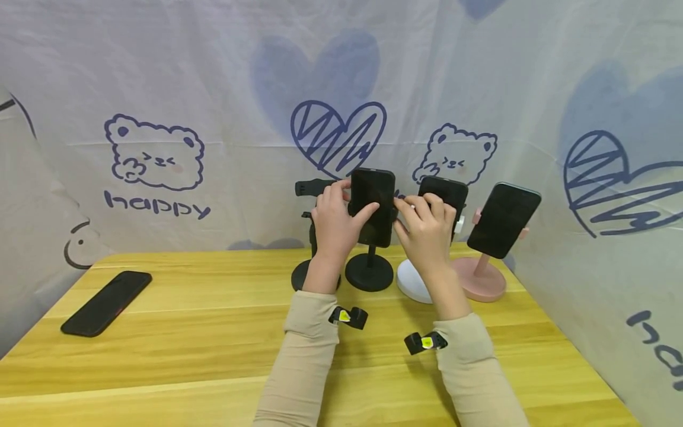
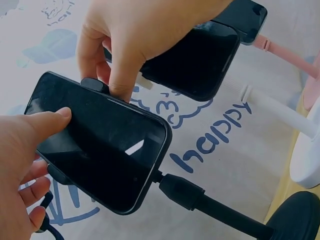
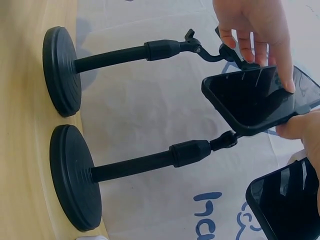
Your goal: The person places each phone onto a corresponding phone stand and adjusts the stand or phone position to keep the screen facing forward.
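A black phone (image 1: 373, 207) sits in the clamp of a black phone stand (image 1: 369, 274), its screen toward me. My left hand (image 1: 337, 222) grips the phone's left side, thumb (image 2: 62, 113) laid on the screen and the other fingers around the edge by the lower clamp pad. At the opposite edge my right hand (image 1: 428, 228) pinches the clamp arm (image 2: 95, 85), fingers partly hidden behind it. Left of this stand is a second black stand (image 3: 62, 72) with no phone on it, partly covered by my left hand in the head view.
To the right are a white stand (image 1: 412, 281) bearing a phone (image 2: 192, 65) and a pink stand (image 1: 482, 281) bearing another phone (image 1: 504, 219). A black phone (image 1: 107, 303) lies flat on the wooden table (image 1: 203, 344) at left. Printed cloth (image 1: 235, 71) hangs behind the table.
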Demonstrator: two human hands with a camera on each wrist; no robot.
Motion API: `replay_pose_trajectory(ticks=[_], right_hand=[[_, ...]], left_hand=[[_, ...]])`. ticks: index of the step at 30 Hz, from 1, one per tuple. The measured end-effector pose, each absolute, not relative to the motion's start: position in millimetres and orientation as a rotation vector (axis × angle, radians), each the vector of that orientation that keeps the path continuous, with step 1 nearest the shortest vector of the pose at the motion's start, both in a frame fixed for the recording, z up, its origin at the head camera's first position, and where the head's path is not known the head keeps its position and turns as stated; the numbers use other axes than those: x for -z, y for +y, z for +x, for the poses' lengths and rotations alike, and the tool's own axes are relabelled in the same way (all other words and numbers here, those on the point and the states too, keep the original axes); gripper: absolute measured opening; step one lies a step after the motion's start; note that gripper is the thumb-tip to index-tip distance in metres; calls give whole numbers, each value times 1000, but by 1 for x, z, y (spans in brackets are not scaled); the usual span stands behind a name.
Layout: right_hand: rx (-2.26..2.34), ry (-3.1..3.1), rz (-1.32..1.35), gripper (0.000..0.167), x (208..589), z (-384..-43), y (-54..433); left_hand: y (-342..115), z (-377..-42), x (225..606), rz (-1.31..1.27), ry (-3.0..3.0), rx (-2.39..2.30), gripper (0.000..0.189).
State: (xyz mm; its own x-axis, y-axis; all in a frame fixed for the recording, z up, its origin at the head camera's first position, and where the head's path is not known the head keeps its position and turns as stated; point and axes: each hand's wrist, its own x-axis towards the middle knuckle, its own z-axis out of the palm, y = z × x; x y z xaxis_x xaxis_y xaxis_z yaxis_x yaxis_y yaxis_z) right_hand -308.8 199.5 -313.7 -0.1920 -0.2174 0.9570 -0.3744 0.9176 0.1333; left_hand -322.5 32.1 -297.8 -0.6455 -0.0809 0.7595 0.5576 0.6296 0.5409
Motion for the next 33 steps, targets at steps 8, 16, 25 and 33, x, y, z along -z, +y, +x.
replay_pose_trajectory(ticks=[8, 16, 25, 33], right_hand=[[-128, -1817, 395, 25, 312, -309, 201], [-120, -1849, 395, 27, 310, -308, 201], [-112, -1894, 437, 28, 310, -305, 208], [-118, -1872, 507, 29, 309, -303, 214]], left_hand=[[36, -324, 300, -352, -2061, 945, 58], [42, -327, 306, -298, -2022, 898, 59], [42, -326, 305, -300, -2004, 804, 58], [34, -327, 305, -352, -2010, 780, 46]])
